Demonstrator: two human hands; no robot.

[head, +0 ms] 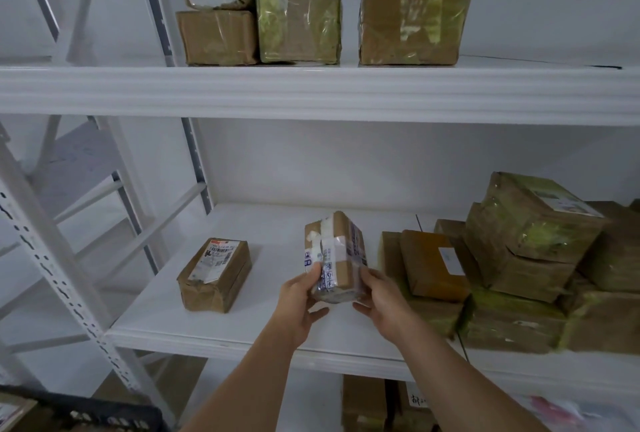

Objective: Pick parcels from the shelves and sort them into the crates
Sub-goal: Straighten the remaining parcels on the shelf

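Hands are both on one small taped parcel (335,256) right in the middle of the frame, lifted a bit above the middle shelf (242,324). Left hand (300,303) has its thumb up the parcel's left face with the fingers curled underneath, and right hand (379,296) grips the lower right side, so the box is pinched between the two of them. It's a brown carton with white tape and printed blue markings, held roughly upright.

On the same shelf, off to the left, a flat brown parcel with a barcode label (215,274) lies on its own, well apart from the held one. Over on the right side there's a messy heap of brown parcels (519,268), some wrapped in yellowish tape, stacked on each other.

Upper shelf (311,92) carries more boxes (298,19) along the top of the frame. A dark crate (86,412) edge pokes in at the lower left corner.
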